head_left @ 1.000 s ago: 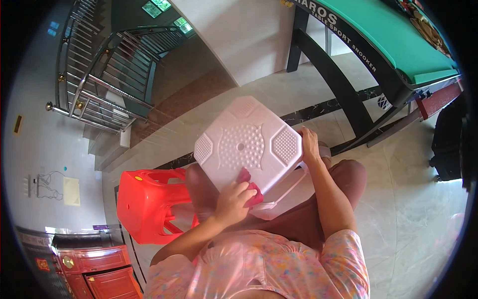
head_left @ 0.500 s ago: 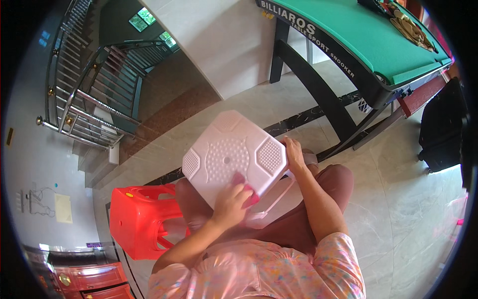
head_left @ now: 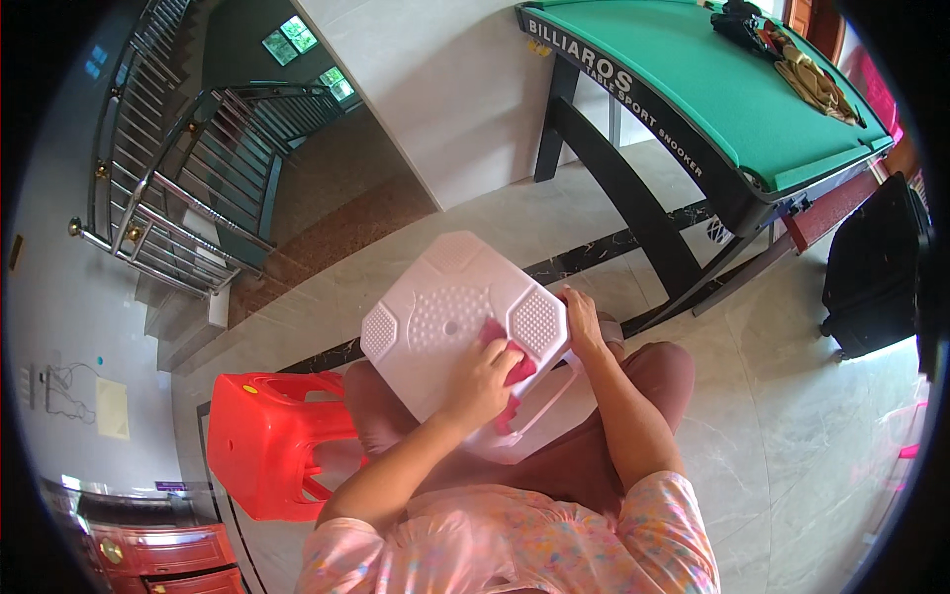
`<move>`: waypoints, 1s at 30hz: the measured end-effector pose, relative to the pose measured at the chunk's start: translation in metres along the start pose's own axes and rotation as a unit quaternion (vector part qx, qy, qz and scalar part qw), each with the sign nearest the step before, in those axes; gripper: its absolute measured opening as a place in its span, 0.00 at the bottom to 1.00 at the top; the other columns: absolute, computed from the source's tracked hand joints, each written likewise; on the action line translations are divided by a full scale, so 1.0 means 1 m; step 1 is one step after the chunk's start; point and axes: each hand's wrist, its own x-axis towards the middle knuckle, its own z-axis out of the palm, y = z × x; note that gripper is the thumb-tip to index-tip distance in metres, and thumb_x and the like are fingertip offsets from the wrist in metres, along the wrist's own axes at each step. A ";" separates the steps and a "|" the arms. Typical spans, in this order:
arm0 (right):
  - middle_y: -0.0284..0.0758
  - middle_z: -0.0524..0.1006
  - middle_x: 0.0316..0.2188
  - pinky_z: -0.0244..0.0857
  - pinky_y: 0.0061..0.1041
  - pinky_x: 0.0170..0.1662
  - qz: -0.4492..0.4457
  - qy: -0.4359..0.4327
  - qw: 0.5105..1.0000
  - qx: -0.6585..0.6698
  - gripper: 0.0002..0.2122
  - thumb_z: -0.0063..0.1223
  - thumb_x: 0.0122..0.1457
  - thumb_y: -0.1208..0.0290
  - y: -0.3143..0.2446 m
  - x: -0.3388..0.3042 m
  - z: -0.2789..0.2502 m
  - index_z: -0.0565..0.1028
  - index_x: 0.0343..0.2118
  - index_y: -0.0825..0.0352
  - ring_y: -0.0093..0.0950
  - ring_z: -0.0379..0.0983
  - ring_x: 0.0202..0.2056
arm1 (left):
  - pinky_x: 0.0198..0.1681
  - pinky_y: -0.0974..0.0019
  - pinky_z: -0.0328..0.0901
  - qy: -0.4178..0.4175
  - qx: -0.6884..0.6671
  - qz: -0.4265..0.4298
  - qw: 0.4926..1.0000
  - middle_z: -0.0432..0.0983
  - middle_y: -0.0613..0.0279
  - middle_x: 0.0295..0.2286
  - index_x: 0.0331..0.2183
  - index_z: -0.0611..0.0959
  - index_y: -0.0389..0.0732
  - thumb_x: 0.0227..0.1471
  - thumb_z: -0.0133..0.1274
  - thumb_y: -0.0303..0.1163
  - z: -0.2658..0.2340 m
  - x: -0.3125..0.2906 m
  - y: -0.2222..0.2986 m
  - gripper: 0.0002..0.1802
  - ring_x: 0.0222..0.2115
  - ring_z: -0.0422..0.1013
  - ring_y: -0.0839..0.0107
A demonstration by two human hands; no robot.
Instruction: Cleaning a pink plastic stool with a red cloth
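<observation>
A pale pink plastic stool (head_left: 421,366) with cut corners and a studded seat is tilted over my lap, its seat facing up. My left hand (head_left: 479,380) is closed on a dark pink cloth (head_left: 522,370) and presses it to the seat, right of the centre hole. One end of the cloth hangs over the near edge of the stool. My right hand (head_left: 582,319) grips the stool's right corner; part of its fingers is hidden behind the rim. Below the seat, a thin pink leg edge shows between my knees.
A red plastic stool (head_left: 267,445) lies tipped on its side by my left knee. Ahead to the right stands a green billiard table (head_left: 683,69) with cloth items on top. A black suitcase (head_left: 871,272) is at far right, a metal stair railing (head_left: 188,183) at far left.
My left hand has slid the cloth a little up and to the right across the seat. The right hand keeps its hold on the stool's corner.
</observation>
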 end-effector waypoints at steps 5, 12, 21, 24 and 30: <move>0.45 0.74 0.26 0.60 0.29 0.36 0.022 0.011 0.998 -0.055 0.19 0.36 0.54 0.63 0.020 0.014 0.001 0.73 0.26 0.77 0.35 0.69 0.30 | 0.34 0.58 0.60 -0.024 -0.001 -0.008 1.000 0.68 0.57 0.32 0.31 0.75 0.42 0.31 0.54 0.23 -0.034 -0.061 -0.004 0.17 0.31 0.64 0.56; 0.51 0.73 0.24 0.59 0.32 0.37 0.050 0.047 0.997 -0.020 0.19 0.40 0.49 0.60 0.038 0.023 0.006 0.73 0.25 0.77 0.40 0.69 0.30 | 0.33 0.58 0.60 -0.005 0.025 -0.003 1.000 0.68 0.58 0.32 0.31 0.75 0.43 0.31 0.54 0.24 -0.016 -0.035 0.002 0.16 0.31 0.64 0.56; 0.44 0.73 0.24 0.60 0.26 0.35 0.007 0.006 0.999 -0.032 0.18 0.39 0.53 0.62 0.028 0.014 -0.001 0.73 0.25 0.77 0.31 0.69 0.28 | 0.34 0.58 0.60 -0.018 -0.002 0.030 0.999 0.67 0.58 0.33 0.33 0.75 0.44 0.30 0.57 0.26 -0.003 -0.013 0.008 0.19 0.32 0.63 0.57; 0.53 0.73 0.26 0.59 0.32 0.37 0.049 0.025 0.998 -0.026 0.20 0.40 0.48 0.58 0.025 0.016 0.004 0.73 0.25 0.77 0.43 0.69 0.32 | 0.34 0.57 0.59 -0.042 0.013 0.015 0.999 0.67 0.58 0.34 0.33 0.75 0.44 0.30 0.58 0.28 -0.020 -0.054 0.001 0.21 0.32 0.63 0.57; 0.56 0.72 0.29 0.57 0.36 0.41 0.080 0.065 0.994 -0.047 0.22 0.38 0.48 0.58 0.020 0.016 0.008 0.72 0.26 0.77 0.49 0.68 0.35 | 0.33 0.57 0.58 -0.037 0.051 -0.002 0.998 0.66 0.59 0.32 0.33 0.75 0.44 0.31 0.59 0.30 -0.019 -0.049 0.010 0.19 0.32 0.63 0.56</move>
